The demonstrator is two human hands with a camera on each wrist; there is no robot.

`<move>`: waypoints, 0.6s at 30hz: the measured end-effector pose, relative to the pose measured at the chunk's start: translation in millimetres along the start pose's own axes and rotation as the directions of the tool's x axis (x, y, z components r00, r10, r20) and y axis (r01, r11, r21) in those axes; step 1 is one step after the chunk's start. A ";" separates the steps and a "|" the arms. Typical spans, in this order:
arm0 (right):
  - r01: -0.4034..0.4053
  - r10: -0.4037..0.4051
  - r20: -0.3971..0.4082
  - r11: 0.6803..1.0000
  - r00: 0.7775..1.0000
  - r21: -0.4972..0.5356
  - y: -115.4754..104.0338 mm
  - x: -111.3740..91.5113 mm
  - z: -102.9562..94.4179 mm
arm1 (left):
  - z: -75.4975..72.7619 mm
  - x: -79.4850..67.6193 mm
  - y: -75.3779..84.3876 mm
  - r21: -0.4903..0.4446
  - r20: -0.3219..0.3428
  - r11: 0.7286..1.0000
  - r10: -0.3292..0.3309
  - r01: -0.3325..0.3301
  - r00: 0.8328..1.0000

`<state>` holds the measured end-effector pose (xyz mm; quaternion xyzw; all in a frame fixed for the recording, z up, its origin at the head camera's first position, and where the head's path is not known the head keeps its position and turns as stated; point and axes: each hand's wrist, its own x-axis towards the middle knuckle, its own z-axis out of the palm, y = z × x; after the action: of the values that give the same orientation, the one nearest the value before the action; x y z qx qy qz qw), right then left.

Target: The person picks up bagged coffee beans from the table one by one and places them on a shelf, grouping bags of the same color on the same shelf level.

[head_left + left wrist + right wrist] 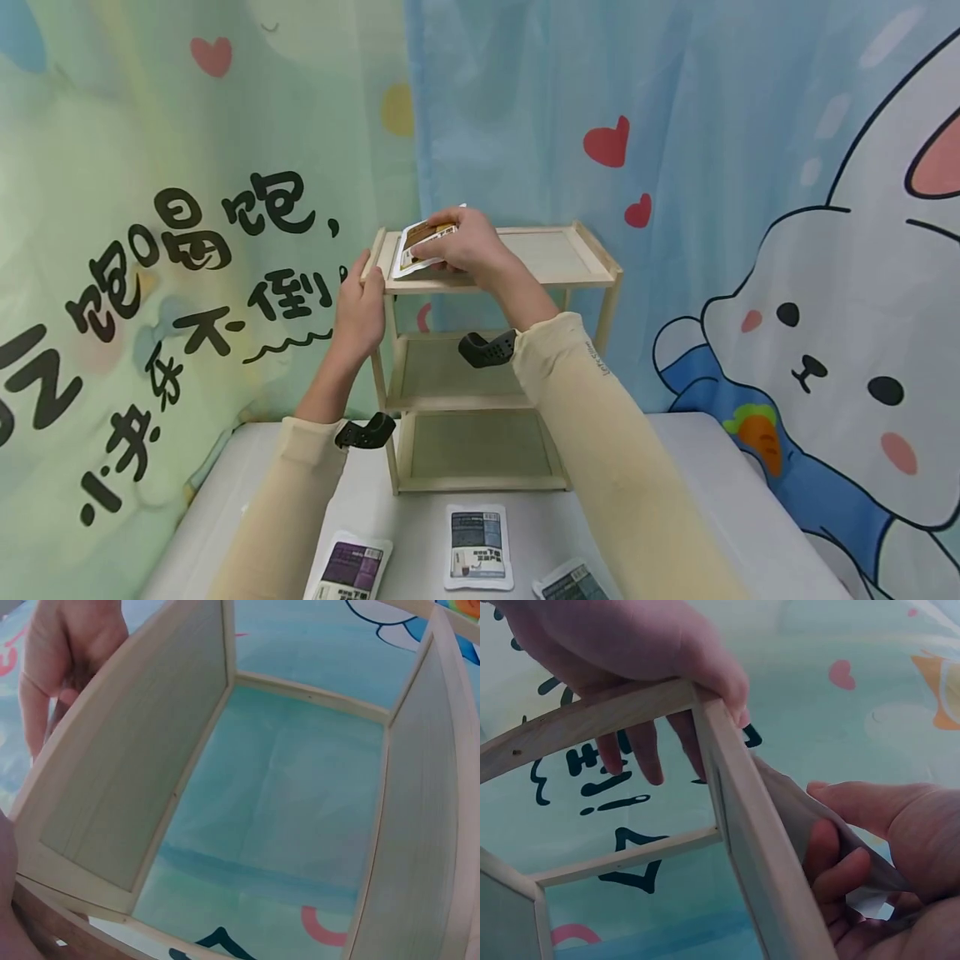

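A small wooden three-tier shelf [555, 250] stands on the white table. My left hand [360, 312] grips its top left corner; in the right wrist view the thumb lies over the corner and the fingers hang down past the side rail. With thumb and fingers, my right hand [472, 246] pinches a flat white pouch with a brown and yellow label [417, 240]. The pouch lies tilted over the left end of the top tier, its lower edge close over the board. From the right wrist, the pouch's grey back [795, 814] shows beside the shelf's top board.
On the table before the shelf lie a purple-labelled pouch [352, 568], a grey-blue one [477, 546] and a dark-labelled one [573, 585] partly cut off by the frame. A printed curtain [510, 108] hangs behind. The lower tiers [480, 450] hold nothing.
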<state>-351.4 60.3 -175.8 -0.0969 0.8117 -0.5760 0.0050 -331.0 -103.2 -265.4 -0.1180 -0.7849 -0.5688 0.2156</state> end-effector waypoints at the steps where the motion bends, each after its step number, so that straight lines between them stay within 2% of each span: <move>1: -0.011 0.011 0.003 1.000 1.000 0.005 -1.2 0.9 0.0 | -0.3 0.9 0.9 0.001 -0.001 1.000 0.003 -0.003 1.000; 6: -0.040 0.040 0.032 0.999 0.999 0.012 -6.8 3.9 -1.2 | -1.5 4.3 4.2 0.007 -0.014 1.000 -0.002 0.002 1.000; 9: -0.041 0.042 0.039 0.999 0.998 -0.021 -9.9 5.0 -0.8 | -2.0 5.3 4.8 0.008 -0.026 1.000 -0.002 0.003 1.000; 13: -0.043 0.045 0.011 0.988 0.999 -0.149 -10.7 7.0 0.6 | -0.7 5.5 3.5 0.004 -0.026 1.000 -0.009 0.009 1.000; 18: -0.029 0.026 -0.012 0.944 1.000 -0.329 -7.5 7.4 2.7 | 1.1 3.1 0.6 0.001 -0.023 1.000 -0.024 0.024 0.999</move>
<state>-357.2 54.2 -168.9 -0.0827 0.8977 -0.4327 -0.0064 -333.8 -102.1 -263.8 -0.1017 -0.7841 -0.5722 0.2179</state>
